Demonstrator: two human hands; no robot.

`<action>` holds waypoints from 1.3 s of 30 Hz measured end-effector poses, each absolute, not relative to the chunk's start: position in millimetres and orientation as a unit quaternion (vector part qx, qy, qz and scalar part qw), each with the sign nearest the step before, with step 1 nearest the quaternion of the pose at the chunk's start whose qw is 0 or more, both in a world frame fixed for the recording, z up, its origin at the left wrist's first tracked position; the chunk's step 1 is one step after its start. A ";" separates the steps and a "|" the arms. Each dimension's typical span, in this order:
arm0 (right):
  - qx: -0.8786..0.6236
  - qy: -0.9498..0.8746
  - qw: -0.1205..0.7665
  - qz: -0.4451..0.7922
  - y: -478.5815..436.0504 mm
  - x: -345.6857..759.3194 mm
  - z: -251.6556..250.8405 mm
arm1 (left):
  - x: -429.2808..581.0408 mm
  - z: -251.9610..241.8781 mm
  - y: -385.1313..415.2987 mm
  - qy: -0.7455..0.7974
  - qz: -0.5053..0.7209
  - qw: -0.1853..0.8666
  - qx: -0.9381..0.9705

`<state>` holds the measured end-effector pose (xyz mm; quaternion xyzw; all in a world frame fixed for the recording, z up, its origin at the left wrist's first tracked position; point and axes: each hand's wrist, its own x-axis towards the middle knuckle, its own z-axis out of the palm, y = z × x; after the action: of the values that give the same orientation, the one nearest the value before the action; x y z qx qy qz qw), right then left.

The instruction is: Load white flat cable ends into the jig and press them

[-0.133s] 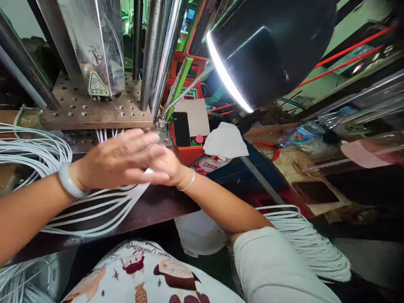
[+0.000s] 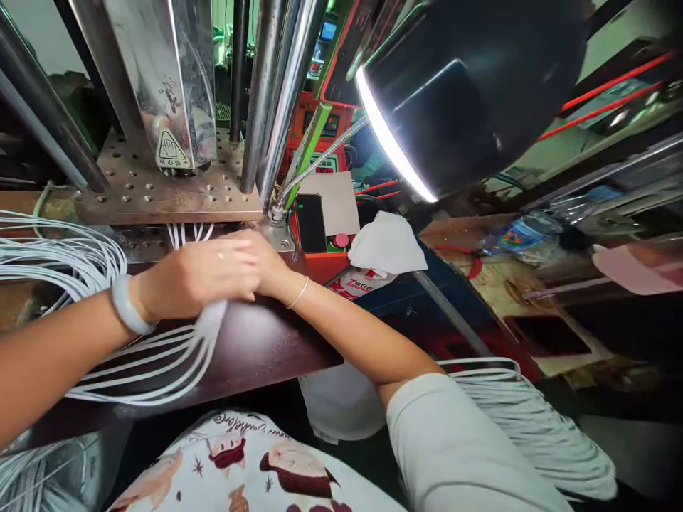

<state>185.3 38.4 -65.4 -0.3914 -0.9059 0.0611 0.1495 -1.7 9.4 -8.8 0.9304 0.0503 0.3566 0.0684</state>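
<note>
Far left: loose white cable loops are piled beside the press, well apart from the hands. Left hand, pale bangle on the wrist, sits palm down over the cable bunch. Its fingers are together and curled, closed on the bunch where the strands gather under the palm.

From that point the bunch fans out down and left across the dark table top. Its long axis runs lower-left to upper-right, roughly in line with the left forearm. A few strand ends show just beyond the knuckles, running straight up under the perforated plate of the press. The gathered point lies directly beneath the left fingers, not ahead of them.

Right hand comes in from the right and touches the left fingertips, mostly hidden behind them. Cannot tell whether its fingers are apart or pinched on a strand. The left hand is the one on the bunch; the right is at its upper end.

The table top is smooth and narrow front to back, with the press columns close behind, so little room beyond the knuckles.

Further right: phone, red button, white rag, big lamp head overhanging, and a second white cable coil low beside the right sleeve.
</note>
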 end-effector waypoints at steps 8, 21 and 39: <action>-0.401 -0.911 0.089 0.040 29.5 194.6 -83.8 | -22.3 2.0 10.9 0.479 0.398 0.286 0.729; -0.414 -0.788 0.311 0.333 -1.5 202.8 -60.8 | -14.4 -35.7 12.1 0.483 0.319 0.304 0.757; -0.309 -0.846 0.414 0.135 -11.5 196.8 -104.8 | -20.3 -38.5 -11.9 0.393 0.298 0.094 0.865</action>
<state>196.8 -11.5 -104.8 -0.3086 -0.8456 0.1348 0.4141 -20.3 -11.9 -38.5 0.8646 0.3931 0.2985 0.0942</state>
